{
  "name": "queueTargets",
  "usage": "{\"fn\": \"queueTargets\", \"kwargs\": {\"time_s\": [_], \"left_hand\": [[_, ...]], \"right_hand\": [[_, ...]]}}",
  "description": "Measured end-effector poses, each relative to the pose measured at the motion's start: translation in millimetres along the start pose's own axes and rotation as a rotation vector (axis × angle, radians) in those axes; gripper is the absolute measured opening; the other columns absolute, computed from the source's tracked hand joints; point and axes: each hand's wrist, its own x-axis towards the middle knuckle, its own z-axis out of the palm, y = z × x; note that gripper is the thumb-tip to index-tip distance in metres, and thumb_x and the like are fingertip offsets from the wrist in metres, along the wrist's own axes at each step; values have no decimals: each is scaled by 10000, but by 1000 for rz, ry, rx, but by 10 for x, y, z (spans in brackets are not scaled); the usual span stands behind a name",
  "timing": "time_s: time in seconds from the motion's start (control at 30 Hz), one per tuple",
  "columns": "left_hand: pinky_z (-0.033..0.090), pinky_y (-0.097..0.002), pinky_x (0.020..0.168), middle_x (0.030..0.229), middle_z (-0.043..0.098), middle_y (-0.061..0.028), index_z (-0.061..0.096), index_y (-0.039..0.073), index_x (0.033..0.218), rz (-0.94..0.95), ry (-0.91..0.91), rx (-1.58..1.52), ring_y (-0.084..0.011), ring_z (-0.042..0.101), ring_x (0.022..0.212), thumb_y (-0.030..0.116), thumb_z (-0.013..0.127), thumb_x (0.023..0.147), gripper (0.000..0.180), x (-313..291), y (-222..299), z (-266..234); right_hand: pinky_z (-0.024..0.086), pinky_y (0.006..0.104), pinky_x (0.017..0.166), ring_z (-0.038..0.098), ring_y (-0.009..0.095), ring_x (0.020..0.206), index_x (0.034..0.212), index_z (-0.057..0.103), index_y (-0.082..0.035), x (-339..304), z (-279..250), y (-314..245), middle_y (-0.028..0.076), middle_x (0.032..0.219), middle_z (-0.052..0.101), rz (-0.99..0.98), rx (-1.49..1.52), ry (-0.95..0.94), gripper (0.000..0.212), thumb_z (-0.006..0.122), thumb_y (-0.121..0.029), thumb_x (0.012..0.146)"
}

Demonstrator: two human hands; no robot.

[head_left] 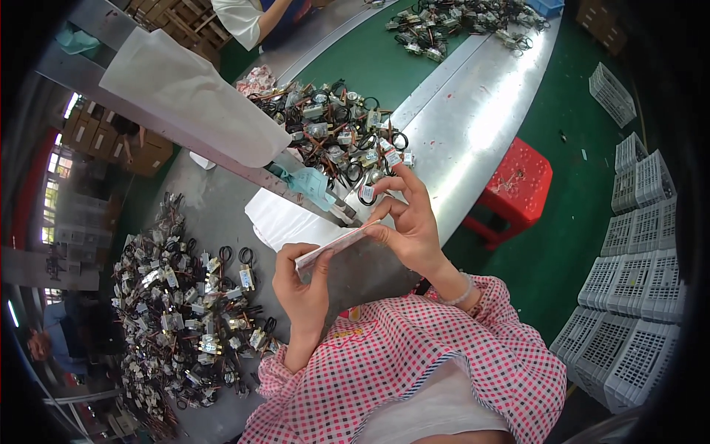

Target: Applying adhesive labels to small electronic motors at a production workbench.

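Between my two hands stretches a thin flat strip (336,244), whitish with pinkish edges; I cannot make out whether it is a stack of labels or folded film. My left hand (302,285) pinches its lower left end between thumb and fingers. The upper right end is pinched by my right hand (409,226), whose other fingers stick up beside a small labelled part with a black cable loop (367,194). Just beyond the strip is the narrow tip of a metal arm (347,214), with teal cloth (309,185) tied round it. White sheets (285,222) lie beneath.
Heaps of small cabled parts lie left (185,318) and ahead (325,122) on the metal table (444,148). White cloth (196,103) covers the metal arm. A red stool (518,181) and white crates (629,288) stand right. Another person's arm (272,18) shows at the far side.
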Motion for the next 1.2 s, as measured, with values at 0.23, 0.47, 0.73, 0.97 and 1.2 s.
{"fn": "queueTargets", "kwargs": {"time_s": [0.23,0.47,0.73,0.97,1.2], "left_hand": [[339,-179,605,764,485,16,502,28,833,-81,0,-98,-48,420,669,27,647,786,152,10,-19,-1],[355,-185,625,771,494,-1,510,13,828,-85,-44,-82,-63,449,699,17,644,781,142,-6,68,14],[357,-186,599,742,505,-1,515,3,816,-61,-22,-36,-61,448,662,17,644,781,134,11,42,15],[406,-233,553,680,555,-74,550,-5,775,-4,-41,74,-134,536,599,22,673,737,132,45,11,71],[421,-248,557,674,556,-79,567,-7,793,16,-78,66,-148,556,598,19,663,743,111,54,35,115]], "right_hand": [[462,280,778,577,162,804,1390,121,-95,36,16,-27,145,1185,380,-31,-37,-73,878,642,105,712],[451,300,799,578,164,807,1396,94,-110,48,48,-43,151,1209,355,34,87,-109,908,637,118,705],[461,304,799,584,159,780,1393,99,-121,6,51,-29,154,1191,365,3,60,-74,898,626,129,711],[440,340,831,598,211,830,1347,213,-68,55,-62,-54,157,1188,418,-216,-441,-214,776,600,135,707],[470,345,783,531,291,949,1304,362,-83,49,-79,-214,158,1161,447,-469,-777,-389,659,557,103,702]]}}
